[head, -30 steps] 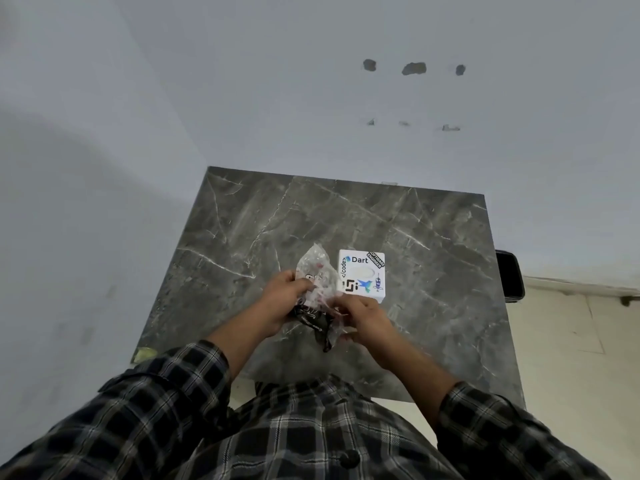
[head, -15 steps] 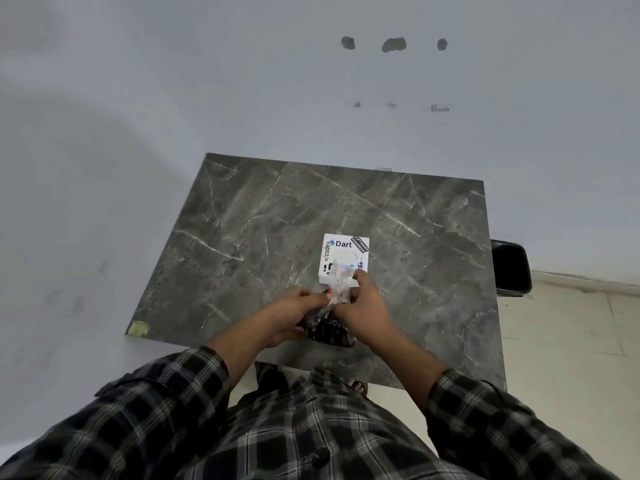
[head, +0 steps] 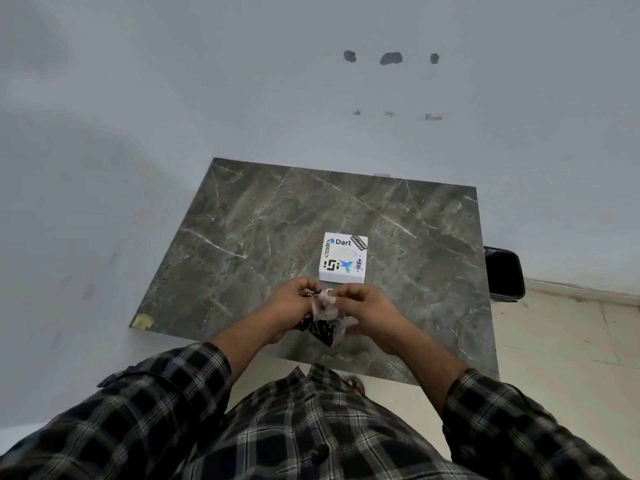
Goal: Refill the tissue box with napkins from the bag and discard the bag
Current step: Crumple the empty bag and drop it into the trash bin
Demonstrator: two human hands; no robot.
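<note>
A white tissue box point(head: 343, 257) with stickers and an oval top slot sits on the grey marble table point(head: 263, 237). Just in front of it, above the table's near edge, both hands hold a crumpled plastic bag point(head: 323, 323), clear with black print, napkins inside. My left hand point(head: 289, 304) pinches the bag's top from the left. My right hand point(head: 363, 308) pinches it from the right, fingers curled over it. The bag's lower part hangs between my wrists. Neither hand touches the box.
A black bin point(head: 504, 273) stands on the floor past the table's right edge. White walls close in behind and to the left of the table. A yellowish patch point(head: 143, 320) marks the table's near left corner. Pale floor tiles point(head: 554, 348) lie to the right.
The bag was spread taller beside the box a second ago; now it is bunched lower between both hands, nearer me. The box has stayed put.
</note>
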